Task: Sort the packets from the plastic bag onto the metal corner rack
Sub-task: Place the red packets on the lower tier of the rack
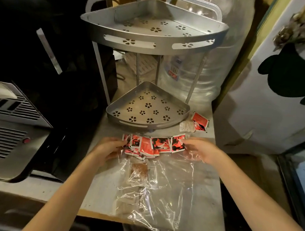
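Packets: red-and-black square sachets (149,145) lay fanned in a row at the mouth of the clear crinkled plastic bag (159,186), just before the rack.
Left hand (107,148): fingers curled, gripping the row's left end.
Right hand (200,149): fingertips pinched the rightmost sachet.
Rack: two-tier silver metal corner rack (153,41) with flower-shaped holes stood on the grey counter (103,194).

A cramped back corner of a café or small food shop, by the look of it: a steel machine with slotted vents (7,120) sits on the pale counter (103,190), a big clear water jug (198,73) stands behind, and red-and-black sachets (152,145) lie heaped by a two-tier perforated metal corner rack (153,41).
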Demonstrator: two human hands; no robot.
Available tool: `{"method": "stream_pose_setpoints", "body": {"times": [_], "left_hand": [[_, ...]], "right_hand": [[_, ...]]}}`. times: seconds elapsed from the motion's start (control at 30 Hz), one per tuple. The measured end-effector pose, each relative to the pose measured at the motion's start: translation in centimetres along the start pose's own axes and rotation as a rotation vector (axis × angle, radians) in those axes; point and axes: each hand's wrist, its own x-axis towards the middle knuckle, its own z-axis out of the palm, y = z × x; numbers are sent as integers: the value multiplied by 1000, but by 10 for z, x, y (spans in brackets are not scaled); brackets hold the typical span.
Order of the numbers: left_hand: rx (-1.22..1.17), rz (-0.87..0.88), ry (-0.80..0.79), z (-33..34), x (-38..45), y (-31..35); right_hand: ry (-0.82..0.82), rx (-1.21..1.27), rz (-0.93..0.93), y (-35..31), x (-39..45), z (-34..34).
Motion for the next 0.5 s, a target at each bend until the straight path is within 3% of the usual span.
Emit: {"method": "stream_pose_setpoints", "body": {"times": [0.2,0.5], "left_hand": [[-66,39,29,0,3,2],[-125,156,66,-8,-7,22]], "right_hand": [[27,-72,-58,-5,0,-2],[-19,29,-165,-30,-9,-15]]}}
